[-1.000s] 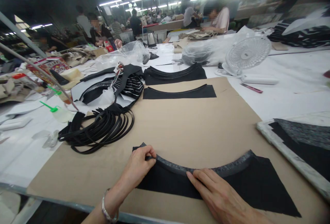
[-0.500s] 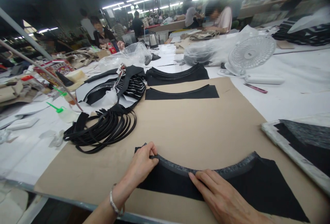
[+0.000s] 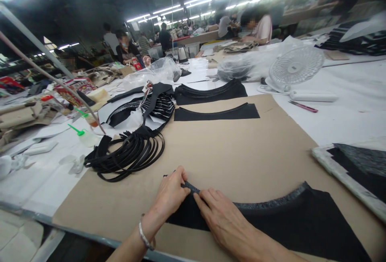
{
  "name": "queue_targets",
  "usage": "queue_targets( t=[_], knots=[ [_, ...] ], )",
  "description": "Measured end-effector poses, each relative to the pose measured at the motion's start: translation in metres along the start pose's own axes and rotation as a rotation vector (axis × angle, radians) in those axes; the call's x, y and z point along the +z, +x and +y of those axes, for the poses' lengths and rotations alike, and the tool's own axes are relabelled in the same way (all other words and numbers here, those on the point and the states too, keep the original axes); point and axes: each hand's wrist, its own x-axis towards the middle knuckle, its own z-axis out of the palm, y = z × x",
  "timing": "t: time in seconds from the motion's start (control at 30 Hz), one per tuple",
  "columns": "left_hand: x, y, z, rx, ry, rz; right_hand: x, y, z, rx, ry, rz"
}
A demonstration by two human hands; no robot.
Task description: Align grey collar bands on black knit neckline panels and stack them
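A black fabric panel with a curved top edge lies flat before me, a grey speckled strip running along that curve. Near its left end, my left hand pinches the edge between thumb and fingers. My right hand is closed on the same edge just to the right, its fingers pressed together over the strip; part of the panel is hidden beneath it. Both hands are almost touching. Further back lie a single similar black piece and a stack of curved black pieces.
Brown board covers the table under the work. Coiled black strips lie left, near a green-tipped bottle. At right are a white fan, a pink cutter and a slab bearing dark fabric. People work in the background.
My right hand has slid left along the curved edge, closer to my left hand. My left hand keeps its pinch near the left end. The view has shifted slightly.
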Motion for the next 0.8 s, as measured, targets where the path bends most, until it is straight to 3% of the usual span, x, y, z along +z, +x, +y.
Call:
queue_targets(
  t=[0.13, 0.37, 0.8],
  knots=[
    [-0.009, 0.006, -0.013, -0.003, -0.044, -0.004, 0.02, -0.005, 0.001, 0.02, -0.059, 0.045],
    [-0.017, 0.02, -0.039, -0.016, -0.15, 0.018, 0.022, -0.009, 0.004, 0.001, -0.059, 0.091],
    [-0.008, 0.026, -0.044, -0.029, -0.174, 0.072, 0.015, 0.002, 0.004, -0.035, -0.154, 0.178]
  ],
)
